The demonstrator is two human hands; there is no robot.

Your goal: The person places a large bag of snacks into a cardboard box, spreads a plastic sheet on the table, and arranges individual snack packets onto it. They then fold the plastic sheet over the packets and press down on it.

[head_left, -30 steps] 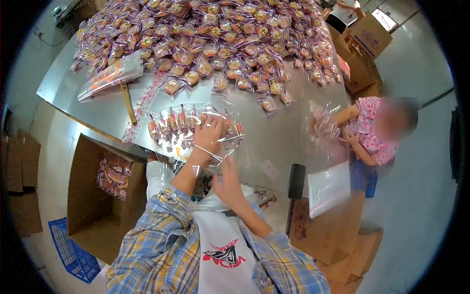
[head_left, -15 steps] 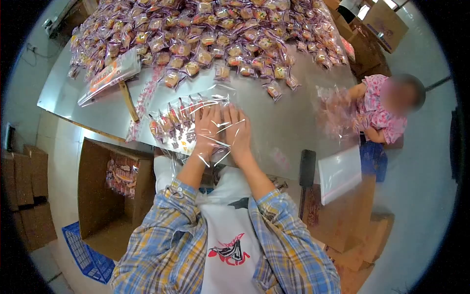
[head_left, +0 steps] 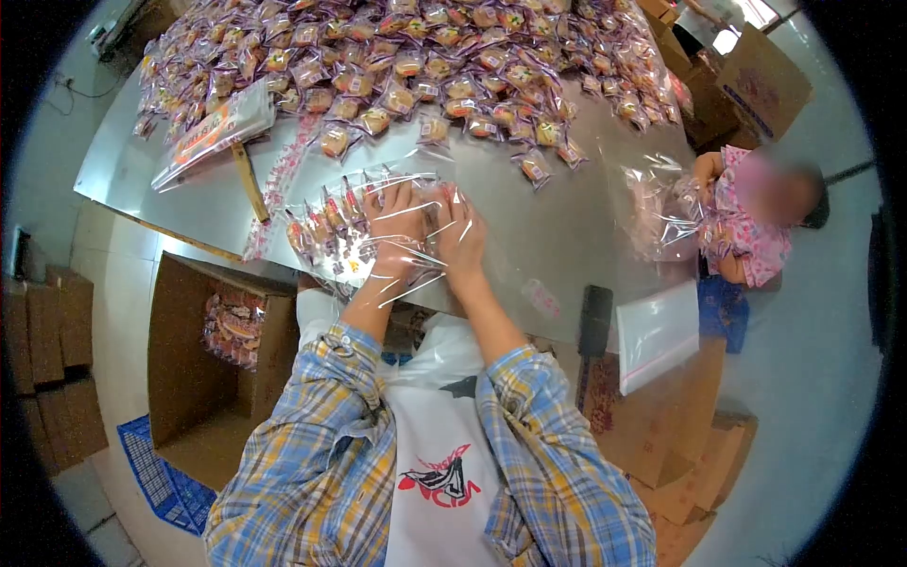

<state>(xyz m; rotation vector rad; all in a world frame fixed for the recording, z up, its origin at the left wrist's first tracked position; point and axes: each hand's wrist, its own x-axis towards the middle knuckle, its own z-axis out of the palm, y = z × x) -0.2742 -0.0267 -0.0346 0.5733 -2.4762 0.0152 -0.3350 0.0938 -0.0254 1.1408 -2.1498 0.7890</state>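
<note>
On the steel table (head_left: 567, 246), both hands (head_left: 430, 231) flat, pressing a clear bag (head_left: 331, 236) of wrapped snacks (head_left: 316, 231)

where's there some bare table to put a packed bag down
Bare steel table lies right of the right hand, up to the other person's clear bag. A smaller patch lies left, between the wooden stick and the table edge. The far half is crowded with wrapped pastries.

Open cardboard box (head_left: 194, 369), blue crate (head_left: 156, 472), loose snack packets (head_left: 416, 57)
</note>
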